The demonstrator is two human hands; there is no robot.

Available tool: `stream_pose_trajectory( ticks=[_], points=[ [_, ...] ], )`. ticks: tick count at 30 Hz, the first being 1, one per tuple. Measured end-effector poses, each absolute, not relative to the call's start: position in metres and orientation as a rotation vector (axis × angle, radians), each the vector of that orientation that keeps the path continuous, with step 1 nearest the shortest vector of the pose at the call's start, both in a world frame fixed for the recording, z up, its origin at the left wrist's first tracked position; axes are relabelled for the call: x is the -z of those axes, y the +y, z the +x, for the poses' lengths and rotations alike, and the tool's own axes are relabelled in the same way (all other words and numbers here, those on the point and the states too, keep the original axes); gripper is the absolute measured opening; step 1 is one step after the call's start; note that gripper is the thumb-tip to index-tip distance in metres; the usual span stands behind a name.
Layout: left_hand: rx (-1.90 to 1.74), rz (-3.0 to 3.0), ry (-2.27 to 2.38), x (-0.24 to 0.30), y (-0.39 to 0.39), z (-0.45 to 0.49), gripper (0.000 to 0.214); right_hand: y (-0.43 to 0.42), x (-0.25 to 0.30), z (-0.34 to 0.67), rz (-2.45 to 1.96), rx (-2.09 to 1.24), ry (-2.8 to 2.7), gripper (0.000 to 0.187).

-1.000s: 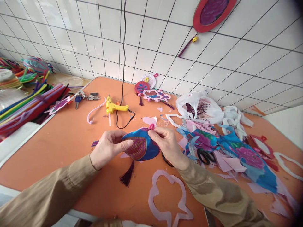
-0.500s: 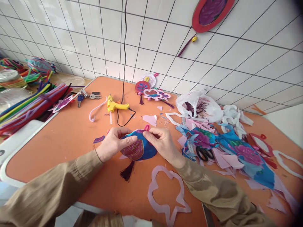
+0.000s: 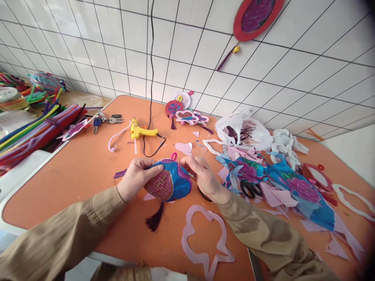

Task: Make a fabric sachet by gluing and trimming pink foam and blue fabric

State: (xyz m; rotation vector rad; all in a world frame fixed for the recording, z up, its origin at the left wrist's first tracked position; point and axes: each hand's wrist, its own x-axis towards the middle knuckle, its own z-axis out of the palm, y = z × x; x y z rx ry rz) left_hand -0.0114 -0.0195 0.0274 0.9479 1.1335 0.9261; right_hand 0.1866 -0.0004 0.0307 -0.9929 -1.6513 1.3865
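Note:
A blue fabric ornament (image 3: 171, 182) with a red patterned centre, a pink loop at its top and a dark purple tassel (image 3: 154, 220) below is held just above the orange table (image 3: 88, 168). My left hand (image 3: 135, 180) grips its left edge, thumb on top. My right hand (image 3: 202, 176) pinches its upper right edge with fingers closed. A pale pink cut-out frame (image 3: 205, 238) lies on the table in front of my right wrist.
A yellow glue gun (image 3: 141, 133) with a black cord lies behind the ornament. Keys (image 3: 105, 118) and pipe cleaners (image 3: 32, 128) are at the left. Black scissors (image 3: 250, 189), blue floral fabric scraps (image 3: 293, 187) and a white plastic bag (image 3: 243, 130) fill the right side.
The ornament has turned and tilted between my hands, its red centre now facing lower left. My right fingers slid from the pink loop to the upper right edge.

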Motion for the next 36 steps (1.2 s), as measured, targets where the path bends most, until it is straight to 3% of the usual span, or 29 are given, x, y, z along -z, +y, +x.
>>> stream_pose_trajectory(
  ticks=[7,15,36],
  points=[
    [-0.952,0.932,1.151,-0.028,-0.019,-0.011,0.038,-0.005,-0.034,0.177,-1.231,-1.183,-1.859,0.041],
    [-0.925,0.908,1.136,-0.029,-0.022,-0.012,0.041,-0.006,-0.034,0.177,-1.248,-1.188,-1.848,0.036],
    [-0.829,0.771,1.02,-0.018,-0.022,-0.014,0.037,-0.007,-0.026,0.178,-1.231,-1.14,-1.868,0.04]
  ],
)
